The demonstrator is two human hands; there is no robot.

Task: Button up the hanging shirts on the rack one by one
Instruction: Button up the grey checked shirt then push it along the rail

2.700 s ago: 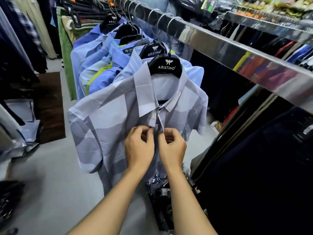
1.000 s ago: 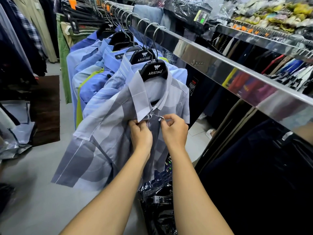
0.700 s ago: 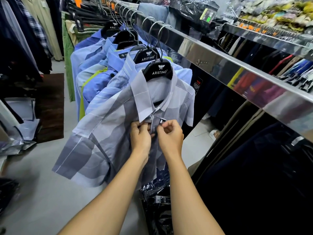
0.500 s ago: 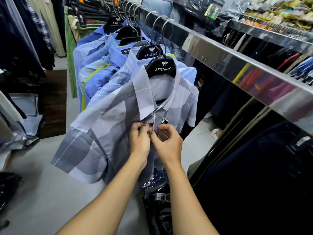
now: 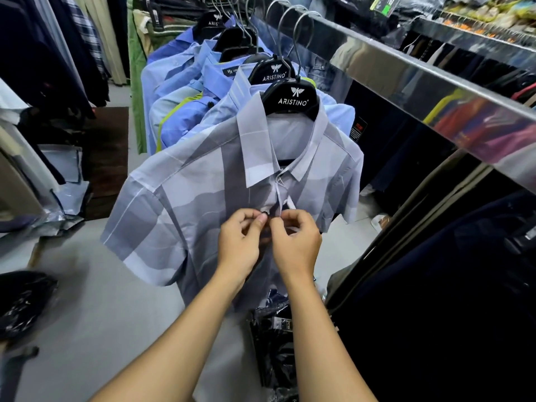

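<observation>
A grey patterned short-sleeved shirt hangs at the front of the rack on a black hanger. My left hand pinches the left edge of its front opening, where a small dark button shows at my fingertips. My right hand pinches the right edge, just below the collar. The two hands nearly touch at chest height. Behind it hang several blue shirts on the same kind of hanger.
A shiny metal rail runs from top centre to the right edge, with dark garments below it. Plastic-wrapped dark packs lie on the grey floor under the shirt. More clothes hang at the left, near a brown mat.
Both hands have stayed on the shirt front just under the collar, fingers shifting as they work the two edges together. The shirt has swung slightly and my view has shifted.
</observation>
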